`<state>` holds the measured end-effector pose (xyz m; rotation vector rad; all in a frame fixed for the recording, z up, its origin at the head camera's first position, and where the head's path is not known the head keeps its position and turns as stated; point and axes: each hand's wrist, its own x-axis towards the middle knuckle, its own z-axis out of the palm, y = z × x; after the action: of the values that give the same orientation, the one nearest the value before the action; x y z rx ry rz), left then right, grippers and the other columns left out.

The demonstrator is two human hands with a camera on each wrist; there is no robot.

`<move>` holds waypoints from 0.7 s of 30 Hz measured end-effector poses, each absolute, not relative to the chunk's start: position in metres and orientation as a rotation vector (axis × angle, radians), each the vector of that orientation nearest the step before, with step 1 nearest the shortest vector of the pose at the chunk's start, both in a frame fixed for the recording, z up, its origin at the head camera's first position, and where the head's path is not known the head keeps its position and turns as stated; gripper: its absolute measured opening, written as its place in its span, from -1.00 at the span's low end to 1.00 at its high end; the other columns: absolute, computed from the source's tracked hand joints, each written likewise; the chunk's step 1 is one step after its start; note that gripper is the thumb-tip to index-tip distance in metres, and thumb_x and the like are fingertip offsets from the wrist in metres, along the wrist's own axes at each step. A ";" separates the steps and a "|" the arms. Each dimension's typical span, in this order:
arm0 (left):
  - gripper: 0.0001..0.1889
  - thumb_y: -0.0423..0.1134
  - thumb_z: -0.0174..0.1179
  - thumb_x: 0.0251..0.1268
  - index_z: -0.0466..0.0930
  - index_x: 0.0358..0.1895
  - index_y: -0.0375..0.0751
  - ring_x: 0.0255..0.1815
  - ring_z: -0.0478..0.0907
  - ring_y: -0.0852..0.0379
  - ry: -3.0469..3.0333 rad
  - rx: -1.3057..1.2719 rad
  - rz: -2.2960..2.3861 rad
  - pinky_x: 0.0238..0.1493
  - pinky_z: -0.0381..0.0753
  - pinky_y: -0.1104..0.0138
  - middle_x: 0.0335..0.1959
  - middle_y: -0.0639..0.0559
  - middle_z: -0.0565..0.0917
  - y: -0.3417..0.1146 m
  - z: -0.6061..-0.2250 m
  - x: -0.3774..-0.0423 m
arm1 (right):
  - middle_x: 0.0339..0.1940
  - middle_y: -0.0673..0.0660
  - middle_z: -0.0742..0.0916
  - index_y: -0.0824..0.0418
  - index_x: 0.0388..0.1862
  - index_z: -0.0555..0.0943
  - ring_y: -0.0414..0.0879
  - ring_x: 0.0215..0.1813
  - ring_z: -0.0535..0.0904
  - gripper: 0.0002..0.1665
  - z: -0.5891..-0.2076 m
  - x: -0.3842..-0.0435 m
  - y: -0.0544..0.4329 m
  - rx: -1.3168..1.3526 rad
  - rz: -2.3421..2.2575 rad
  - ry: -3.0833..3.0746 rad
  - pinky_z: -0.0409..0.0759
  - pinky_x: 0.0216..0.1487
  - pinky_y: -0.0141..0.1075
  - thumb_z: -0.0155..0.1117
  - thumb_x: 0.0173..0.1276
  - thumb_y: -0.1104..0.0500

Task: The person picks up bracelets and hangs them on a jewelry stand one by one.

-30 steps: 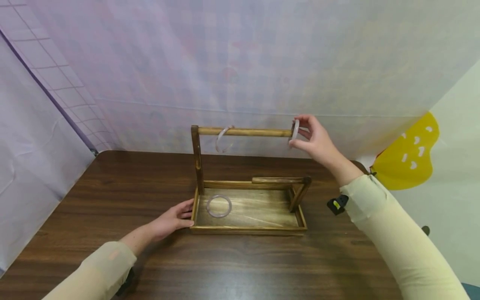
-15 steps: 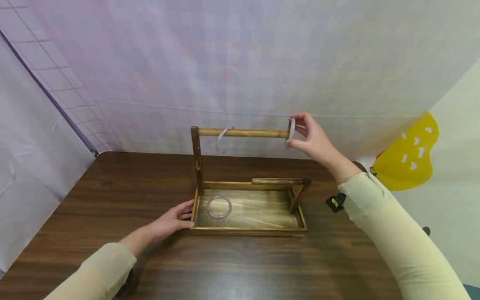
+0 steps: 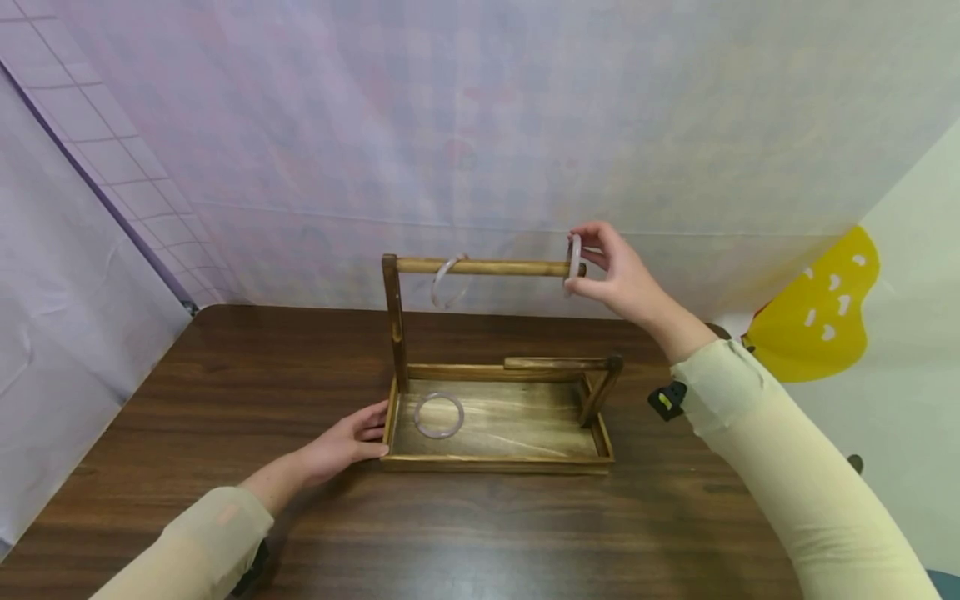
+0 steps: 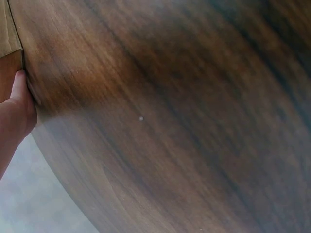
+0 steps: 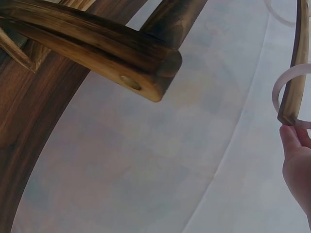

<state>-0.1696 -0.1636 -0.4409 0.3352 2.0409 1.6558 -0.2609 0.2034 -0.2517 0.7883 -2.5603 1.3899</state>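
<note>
My right hand [image 3: 626,279] pinches a pale translucent bangle [image 3: 575,257] between thumb and fingers. That bangle circles the free right end of the upper wooden bar [image 3: 517,267]; in the right wrist view the bar's tip pokes through the ring [image 5: 276,92]. Another bangle [image 3: 438,287] hangs on the same bar nearer its left post. A third bangle [image 3: 417,417] lies flat in the wooden tray [image 3: 495,467] that forms the stand's base. My left hand [image 3: 337,446] touches the tray's left end, its thumb at the front corner; some fingers are partly hidden.
Rising from the tray's right side, a shorter post carries a lower bar [image 3: 555,362] pointing left. The stand sits on a dark brown wooden table [image 3: 300,533]. A pale patterned cloth [image 3: 480,125] hangs behind it. A yellow spotted shape [image 3: 817,312] is beyond the table at right.
My right hand has moved left with the bangle, sliding it from the bar's tip a little way along, so the tip now shows to its right. My left hand stays still.
</note>
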 end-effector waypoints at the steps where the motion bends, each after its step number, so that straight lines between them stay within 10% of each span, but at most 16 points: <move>1: -0.20 -0.43 0.09 0.26 -0.21 0.44 -0.47 0.39 0.09 -0.39 2.039 0.332 1.657 0.31 0.32 -0.01 0.38 -0.52 0.09 -0.164 -0.441 -0.170 | 0.26 0.43 0.35 0.49 0.25 0.18 0.22 0.37 0.26 -0.26 -0.251 -0.261 0.203 0.789 1.388 -2.567 0.20 0.43 -0.06 0.25 0.10 0.42; 21: -0.20 -0.44 0.09 0.26 -0.22 0.44 -0.49 0.39 0.09 -0.40 2.044 0.321 1.656 0.31 0.31 -0.03 0.38 -0.53 0.08 -0.164 -0.440 -0.169 | 0.31 0.33 0.37 0.38 0.21 0.24 0.22 0.39 0.29 -0.28 -0.246 -0.265 0.186 0.782 1.288 -2.676 0.28 0.37 0.02 0.34 0.10 0.32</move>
<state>-0.1692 -0.1643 -0.4397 0.3207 2.0444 1.6557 -0.2648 0.1858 -0.2465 0.7816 -2.6761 1.2877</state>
